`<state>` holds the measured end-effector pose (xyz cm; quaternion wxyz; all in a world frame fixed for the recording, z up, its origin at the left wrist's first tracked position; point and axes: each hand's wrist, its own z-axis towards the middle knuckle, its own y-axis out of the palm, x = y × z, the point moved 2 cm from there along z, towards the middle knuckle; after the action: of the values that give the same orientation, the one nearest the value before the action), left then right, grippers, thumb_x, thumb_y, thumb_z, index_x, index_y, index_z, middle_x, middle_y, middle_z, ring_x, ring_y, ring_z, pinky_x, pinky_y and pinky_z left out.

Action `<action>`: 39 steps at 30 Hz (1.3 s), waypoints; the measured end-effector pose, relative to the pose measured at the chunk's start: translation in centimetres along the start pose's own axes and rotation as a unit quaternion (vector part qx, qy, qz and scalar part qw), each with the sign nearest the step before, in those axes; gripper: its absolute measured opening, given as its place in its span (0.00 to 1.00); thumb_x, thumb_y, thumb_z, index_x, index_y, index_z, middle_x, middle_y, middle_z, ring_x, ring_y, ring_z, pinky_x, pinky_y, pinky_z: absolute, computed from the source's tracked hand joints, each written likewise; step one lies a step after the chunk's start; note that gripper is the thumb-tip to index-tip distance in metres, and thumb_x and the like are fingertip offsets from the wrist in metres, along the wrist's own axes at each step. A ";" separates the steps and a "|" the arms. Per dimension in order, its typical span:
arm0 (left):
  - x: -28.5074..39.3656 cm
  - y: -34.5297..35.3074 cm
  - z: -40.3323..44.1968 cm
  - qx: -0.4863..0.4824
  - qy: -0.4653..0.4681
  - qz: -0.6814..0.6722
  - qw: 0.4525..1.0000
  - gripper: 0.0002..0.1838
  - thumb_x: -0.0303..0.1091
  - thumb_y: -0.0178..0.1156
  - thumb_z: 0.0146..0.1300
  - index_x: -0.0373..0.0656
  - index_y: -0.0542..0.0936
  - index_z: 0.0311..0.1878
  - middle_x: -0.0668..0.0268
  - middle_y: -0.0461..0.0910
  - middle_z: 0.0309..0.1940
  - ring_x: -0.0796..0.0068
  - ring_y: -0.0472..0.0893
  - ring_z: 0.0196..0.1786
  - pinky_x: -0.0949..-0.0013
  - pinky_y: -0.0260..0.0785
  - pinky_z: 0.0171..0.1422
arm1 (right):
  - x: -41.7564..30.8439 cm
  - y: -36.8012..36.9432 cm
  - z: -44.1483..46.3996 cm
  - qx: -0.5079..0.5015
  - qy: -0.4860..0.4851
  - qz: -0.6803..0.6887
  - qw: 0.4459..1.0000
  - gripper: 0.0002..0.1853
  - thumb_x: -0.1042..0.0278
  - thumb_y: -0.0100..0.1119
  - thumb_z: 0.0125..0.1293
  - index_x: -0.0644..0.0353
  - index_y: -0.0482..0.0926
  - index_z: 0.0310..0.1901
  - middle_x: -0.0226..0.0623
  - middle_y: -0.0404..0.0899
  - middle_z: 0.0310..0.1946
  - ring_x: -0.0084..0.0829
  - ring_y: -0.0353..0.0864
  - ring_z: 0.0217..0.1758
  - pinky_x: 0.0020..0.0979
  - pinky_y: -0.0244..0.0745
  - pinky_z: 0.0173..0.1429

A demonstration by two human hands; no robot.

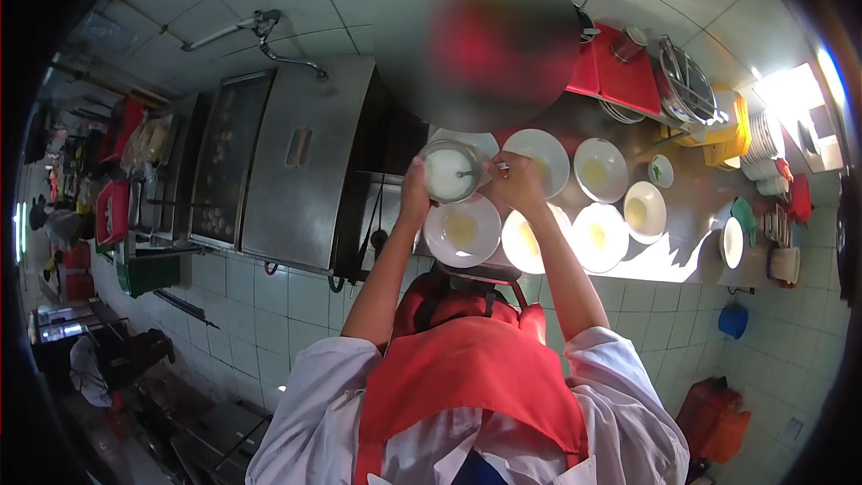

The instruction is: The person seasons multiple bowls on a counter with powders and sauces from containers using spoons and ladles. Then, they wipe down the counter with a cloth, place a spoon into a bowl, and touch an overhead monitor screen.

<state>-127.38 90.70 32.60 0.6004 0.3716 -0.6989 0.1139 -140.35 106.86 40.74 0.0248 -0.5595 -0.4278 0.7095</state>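
My left hand (416, 190) is wrapped round the left side of a round metal container (452, 172) with white contents. My right hand (516, 178) is closed on the handle of a spoon (489, 167), whose other end reaches into the container. Under and beside the container stand several white bowls with something yellowish inside. One bowl (461, 232) is just in front of the container, and another (545, 162) lies behind my right hand. More bowls, such as this one (601, 171), stand to the right.
A metal counter (687, 207) carries the bowls. A steel cabinet (310, 162) is at the left, with a tap (292, 58) above. Red trays (620, 81), a small bowl with something green (661, 171) and stacked plates (763, 139) are at the right.
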 end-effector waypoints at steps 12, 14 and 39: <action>-1.9 5.8 2.0 -0.083 -0.067 0.028 0.994 0.35 0.67 0.40 0.69 0.42 0.74 0.52 0.64 0.82 0.28 0.76 0.80 0.21 0.77 0.63 0.16 | 6.1 -9.4 -1.3 0.130 0.163 -0.020 0.978 0.14 0.61 0.62 0.61 0.67 0.84 0.35 0.52 0.81 0.25 0.44 0.83 0.30 0.40 0.73 0.38; -1.5 6.1 1.8 -0.079 -0.064 0.056 0.993 0.35 0.67 0.39 0.70 0.41 0.74 0.52 0.64 0.82 0.28 0.75 0.80 0.20 0.77 0.63 0.16 | 6.4 -10.0 -1.4 0.157 0.114 -0.055 0.979 0.13 0.63 0.62 0.61 0.66 0.84 0.35 0.51 0.81 0.24 0.47 0.83 0.30 0.42 0.75 0.39; -3.3 13.1 0.8 -0.137 -0.090 0.051 0.985 0.32 0.62 0.38 0.72 0.39 0.72 0.53 0.61 0.80 0.24 0.74 0.76 0.14 0.77 0.66 0.13 | 8.9 -8.5 -2.7 0.052 0.056 -0.044 0.996 0.14 0.59 0.64 0.61 0.64 0.84 0.36 0.48 0.82 0.25 0.40 0.83 0.31 0.39 0.74 0.36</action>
<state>-136.56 100.61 33.08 0.5735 0.2584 -0.7773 0.0130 -145.24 118.42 39.24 0.1092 -0.5769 -0.4128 0.6963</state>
